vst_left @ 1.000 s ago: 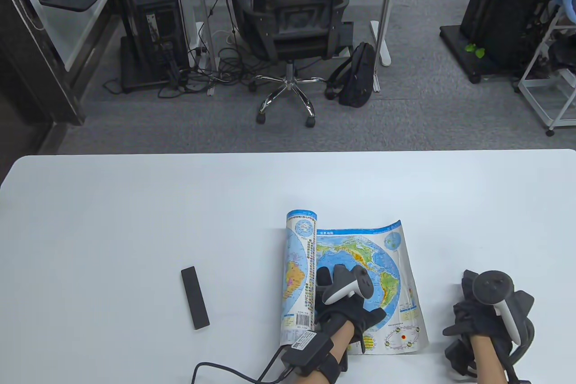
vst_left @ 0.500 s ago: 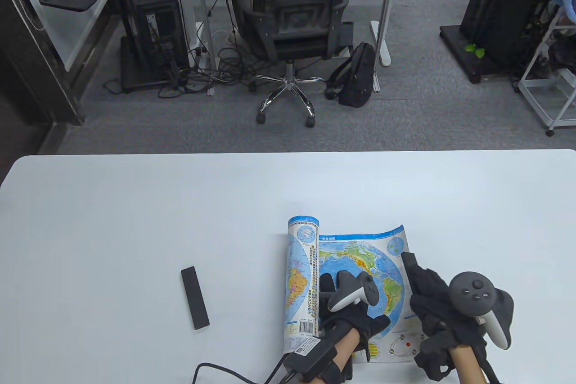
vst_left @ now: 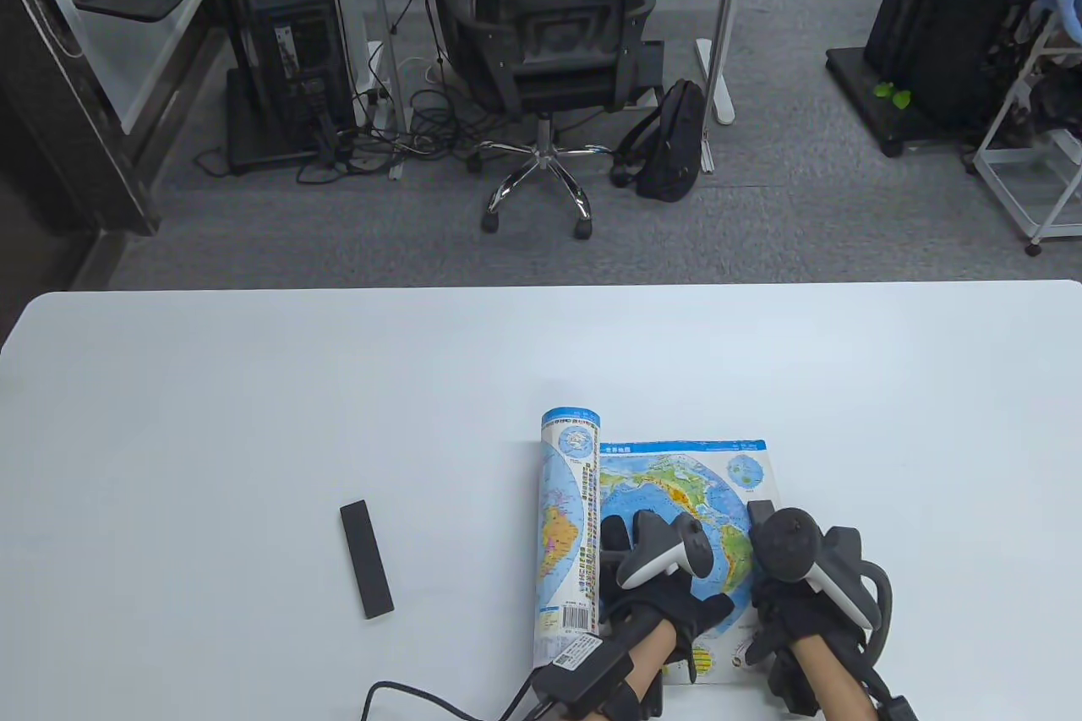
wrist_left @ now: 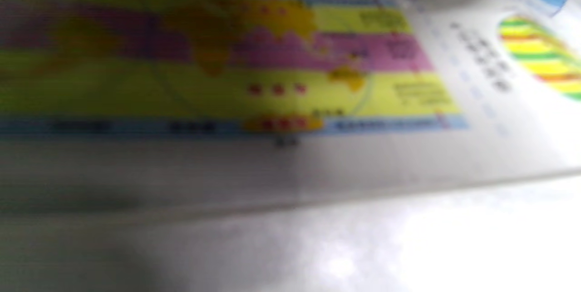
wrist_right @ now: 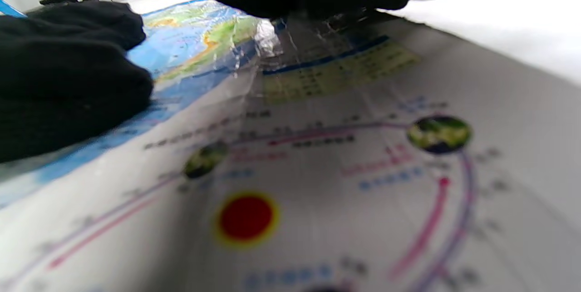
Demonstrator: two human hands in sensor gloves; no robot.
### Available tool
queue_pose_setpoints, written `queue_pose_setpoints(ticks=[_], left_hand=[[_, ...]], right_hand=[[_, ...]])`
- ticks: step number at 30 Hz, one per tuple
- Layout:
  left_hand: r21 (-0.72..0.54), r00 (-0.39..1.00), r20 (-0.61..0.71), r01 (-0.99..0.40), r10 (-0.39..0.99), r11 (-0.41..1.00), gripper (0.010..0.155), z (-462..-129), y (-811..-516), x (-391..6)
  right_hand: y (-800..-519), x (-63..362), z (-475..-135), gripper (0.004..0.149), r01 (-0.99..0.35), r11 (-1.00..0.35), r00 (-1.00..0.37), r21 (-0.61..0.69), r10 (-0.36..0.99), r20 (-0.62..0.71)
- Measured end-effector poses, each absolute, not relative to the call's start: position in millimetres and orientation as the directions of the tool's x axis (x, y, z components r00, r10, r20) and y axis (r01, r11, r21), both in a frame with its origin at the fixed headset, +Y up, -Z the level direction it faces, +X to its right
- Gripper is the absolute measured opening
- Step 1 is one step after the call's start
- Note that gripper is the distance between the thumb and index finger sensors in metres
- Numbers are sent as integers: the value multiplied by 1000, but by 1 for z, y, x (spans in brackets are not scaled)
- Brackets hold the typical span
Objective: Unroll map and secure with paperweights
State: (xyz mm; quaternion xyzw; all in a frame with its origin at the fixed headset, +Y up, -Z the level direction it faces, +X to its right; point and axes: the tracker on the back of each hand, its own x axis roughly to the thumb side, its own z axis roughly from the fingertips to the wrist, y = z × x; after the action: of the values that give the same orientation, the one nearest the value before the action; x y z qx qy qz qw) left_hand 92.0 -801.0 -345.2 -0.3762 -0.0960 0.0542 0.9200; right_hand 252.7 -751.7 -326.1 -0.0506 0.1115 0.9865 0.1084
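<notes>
The world map lies partly unrolled near the table's front edge, with the rolled part on its left. My left hand presses flat on the open sheet just right of the roll. My right hand holds a black bar paperweight down on the map's right edge; only the bar's far tip shows. A second black paperweight lies on the table, left of the map. The right wrist view shows the map's corner diagram and my left glove. The left wrist view shows blurred map print.
The white table stretches bare to the left, far side and right of the map. An office chair and a black backpack stand on the floor beyond the far edge.
My right hand came in from the right with the paperweight and lowered it onto the map's right edge. That curled edge now lies flat. My left hand stayed pressing.
</notes>
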Motion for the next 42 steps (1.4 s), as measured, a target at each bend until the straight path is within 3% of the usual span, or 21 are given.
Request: queue_pose_setpoints(ticks=[9,26,31,42], left_hand=[[-703,976,136,-28,173,710,86,-345,-801,92],[-702,969,141,-48,204,711,85,-344,-800,91],[-691,940,150,-121,305,713,78,-348,-794,77],[-639,955,135,-121,265,760,81,-344,-796,26]], right_hand=[[-759,248,-332,54,-159,-960,-983,229,133,-125],[-761,247,-333,55,-152,-957,-985,248,128,-112],[-761,245,-333,57,-126,-952,-989,277,101,-104],[-761,242,-332,58,-91,-948,-993,305,64,-97]])
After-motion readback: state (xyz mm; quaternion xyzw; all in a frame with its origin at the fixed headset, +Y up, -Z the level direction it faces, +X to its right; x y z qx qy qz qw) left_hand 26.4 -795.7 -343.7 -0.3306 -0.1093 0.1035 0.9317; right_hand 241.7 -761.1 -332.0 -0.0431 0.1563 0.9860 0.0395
